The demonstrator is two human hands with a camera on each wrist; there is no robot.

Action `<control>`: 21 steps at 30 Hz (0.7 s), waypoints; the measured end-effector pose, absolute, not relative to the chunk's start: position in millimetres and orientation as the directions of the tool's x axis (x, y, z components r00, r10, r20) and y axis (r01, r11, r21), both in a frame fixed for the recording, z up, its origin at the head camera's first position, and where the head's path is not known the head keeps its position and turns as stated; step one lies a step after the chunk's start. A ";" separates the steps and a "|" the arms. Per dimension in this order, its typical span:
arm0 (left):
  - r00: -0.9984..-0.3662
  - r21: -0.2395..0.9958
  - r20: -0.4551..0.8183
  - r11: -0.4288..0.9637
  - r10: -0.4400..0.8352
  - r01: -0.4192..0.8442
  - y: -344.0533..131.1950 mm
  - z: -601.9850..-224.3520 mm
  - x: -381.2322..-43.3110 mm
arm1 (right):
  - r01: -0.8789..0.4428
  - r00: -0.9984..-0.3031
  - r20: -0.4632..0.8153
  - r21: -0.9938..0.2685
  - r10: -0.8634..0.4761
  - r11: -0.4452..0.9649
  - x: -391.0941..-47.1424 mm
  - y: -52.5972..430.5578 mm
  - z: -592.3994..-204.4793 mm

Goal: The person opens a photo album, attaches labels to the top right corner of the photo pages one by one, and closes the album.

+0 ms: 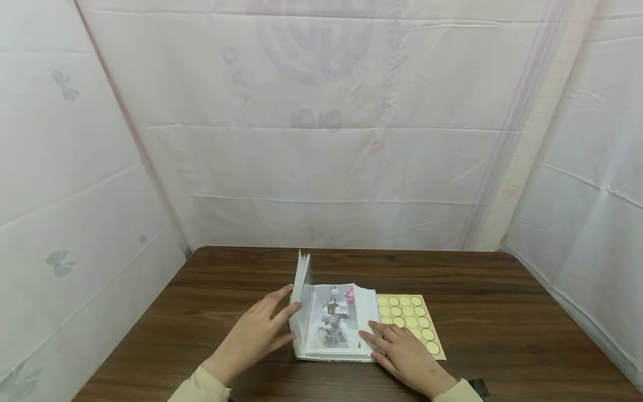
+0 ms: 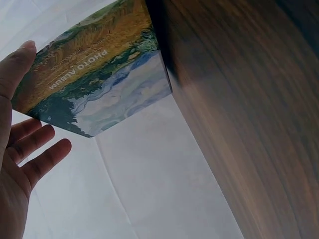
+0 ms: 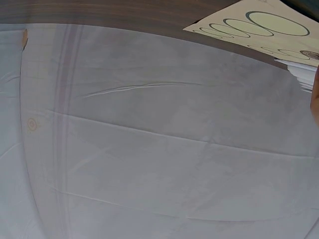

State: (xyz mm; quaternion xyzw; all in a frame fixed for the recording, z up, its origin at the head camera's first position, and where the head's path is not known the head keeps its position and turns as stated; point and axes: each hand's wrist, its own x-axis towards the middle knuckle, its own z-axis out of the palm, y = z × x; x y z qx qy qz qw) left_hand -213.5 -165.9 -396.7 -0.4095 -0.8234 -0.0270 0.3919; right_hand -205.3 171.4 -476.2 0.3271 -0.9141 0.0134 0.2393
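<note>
Two-handed, hands apart: propping raised pages with relaxed left hand, resting straight-fingered right hand on open photo album, near-center on table, left of yellow-circle sheet; likely page-turning, calling next for lowering pages leftward.

Photo album on the left, sticker sheet just right of it
We've got both on the table, the album open with its cover and some pages raised along its left side. The left hand is at that raised part, the right hand rests at the album's right edge, and cloth hangs behind the table.
</note>
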 end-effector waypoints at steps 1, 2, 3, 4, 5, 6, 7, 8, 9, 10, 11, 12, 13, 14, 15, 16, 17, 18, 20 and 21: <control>-0.357 -0.276 0.670 0.664 0.651 0.694 -167.2 -397.2 -213.5 | -0.604 -0.672 0.446 0.132 -0.591 0.786 -205.1 171.4 -475.9; -0.356 -0.276 0.672 0.666 0.649 0.693 -168.6 -397.6 -213.5 | -0.603 -0.673 0.445 0.133 -0.591 0.787 -205.0 171.4 -475.7; -0.355 -0.277 0.674 0.667 0.648 0.692 -170.1 -398.0 -213.6 | -0.603 -0.673 0.446 0.133 -0.591 0.787 -204.8 171.4 -475.3; -0.355 -0.277 0.675 0.668 0.647 0.691 -171.6 -398.4 -213.5 | -0.602 -0.673 0.445 0.134 -0.591 0.787 -204.7 171.4 -475.0; -0.357 -0.278 0.674 0.670 0.646 0.688 -173.1 -398.7 -213.4 | -0.603 -0.672 0.445 0.135 -0.591 0.787 -204.5 171.5 -474.5; -0.362 -0.276 0.673 0.672 0.646 0.687 -174.5 -398.8 -213.3 | -0.603 -0.672 0.446 0.135 -0.591 0.786 -204.3 171.5 -474.1; -0.368 -0.274 0.670 0.675 0.645 0.685 -176.1 -399.0 -213.0 | -0.603 -0.672 0.446 0.134 -0.591 0.787 -204.2 171.4 -473.8; -0.376 -0.271 0.666 0.678 0.645 0.683 -177.6 -399.2 -212.7 | -0.603 -0.672 0.446 0.133 -0.591 0.787 -204.0 171.4 -473.4; -0.385 -0.268 0.662 0.682 0.643 0.680 -179.0 -399.5 -212.5 | -0.603 -0.674 0.445 0.131 -0.591 0.787 -203.9 171.4 -473.2; -0.394 -0.262 0.659 0.686 0.641 0.678 -180.2 -399.9 -212.2 | -0.604 -0.675 0.442 0.130 -0.591 0.787 -203.8 171.4 -473.0; -0.399 -0.258 0.658 0.689 0.639 0.677 -181.4 -400.2 -211.9 | -0.604 -0.677 0.439 0.127 -0.591 0.787 -203.7 171.5 -472.9; -0.400 -0.255 0.660 0.691 0.636 0.677 -182.3 -400.7 -211.8 | -0.604 -0.680 0.435 0.124 -0.590 0.787 -203.7 171.6 -473.0; -0.399 -0.253 0.664 0.692 0.632 0.676 -183.3 -401.4 -211.7 | -0.604 -0.682 0.432 0.122 -0.590 0.787 -203.7 171.7 -473.1; -0.390 -0.253 0.672 0.690 0.629 0.678 -184.0 -402.1 -211.9 | -0.604 -0.683 0.431 0.123 -0.590 0.788 -203.7 171.8 -473.3; -0.379 -0.254 0.681 0.688 0.626 0.679 -184.5 -402.6 -212.0 | -0.603 -0.683 0.430 0.124 -0.590 0.788 -203.8 172.0 -473.5; -0.368 -0.256 0.689 0.686 0.624 0.681 -185.1 -403.3 -212.2 | -0.603 -0.682 0.432 0.124 -0.590 0.788 -203.8 172.0 -473.7; -0.358 -0.257 0.698 0.683 0.620 0.683 -185.6 -404.0 -212.3 | -0.603 -0.679 0.436 0.127 -0.590 0.788 -204.0 172.1 -474.0; -0.351 -0.259 0.704 0.683 0.617 0.683 -186.2 -404.7 -212.4 | -0.603 -0.676 0.440 0.132 -0.591 0.787 -204.2 172.1 -474.2; -0.343 -0.259 0.713 0.684 0.611 0.682 -187.4 -406.0 -212.4 | -0.602 -0.667 0.451 0.143 -0.593 0.786 -204.5 171.8 -474.5; -0.347 -0.256 0.714 0.688 0.608 0.679 -188.3 -406.5 -212.1 | -0.602 -0.662 0.456 0.149 -0.595 0.785 -204.8 171.7 -474.8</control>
